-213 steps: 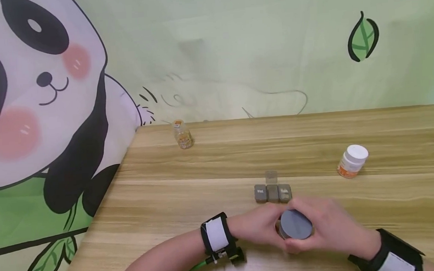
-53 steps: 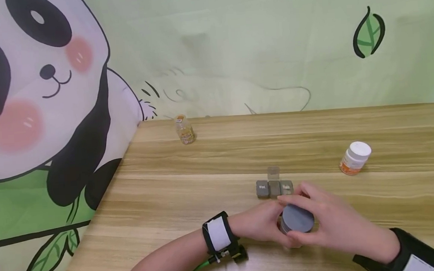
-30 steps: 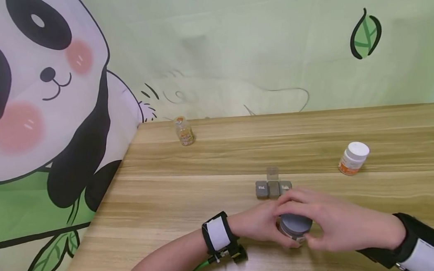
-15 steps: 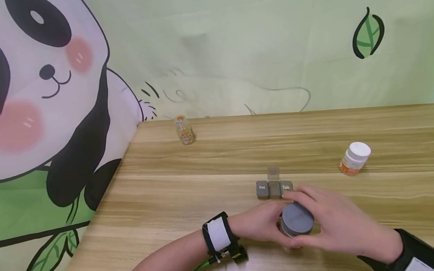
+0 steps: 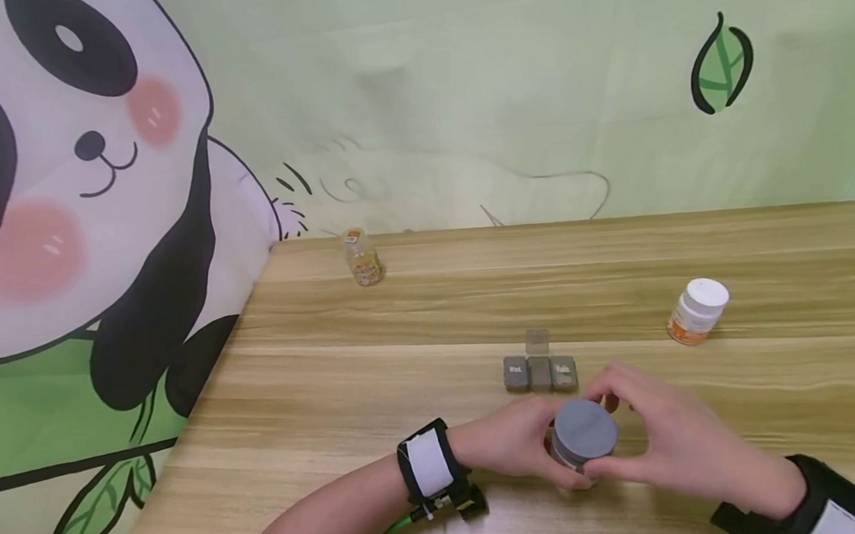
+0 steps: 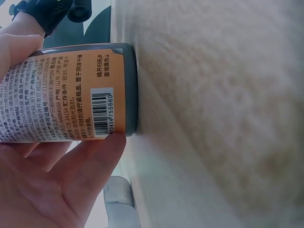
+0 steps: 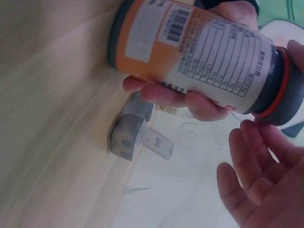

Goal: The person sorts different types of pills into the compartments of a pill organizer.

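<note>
A supplement bottle with an orange and white label [image 6: 107, 71] stands upright in my left hand [image 5: 512, 441], whose fingers and thumb wrap its body. Its round grey cap [image 5: 586, 427] faces up. My right hand [image 5: 684, 443] has thumb and fingertips at opposite sides of that cap. In the right wrist view a red ring [image 7: 283, 83] shows at the cap's lower edge. Just beyond the bottle lies a small grey pill organizer [image 5: 540, 374] with its middle lid [image 5: 538, 342] up; the outer lids carry day names.
A white bottle with an orange band [image 5: 698, 312] stands at the right of the wooden table [image 5: 416, 325]. A clear jar with yellowish contents [image 5: 363, 259] is near the back left edge. Behind the table hangs a green panda backdrop [image 5: 461, 93].
My right hand has turned back and forth about the cap, its fingers reaching over it one second ago and now back at its right side. The left hand and bottle have stayed in place.
</note>
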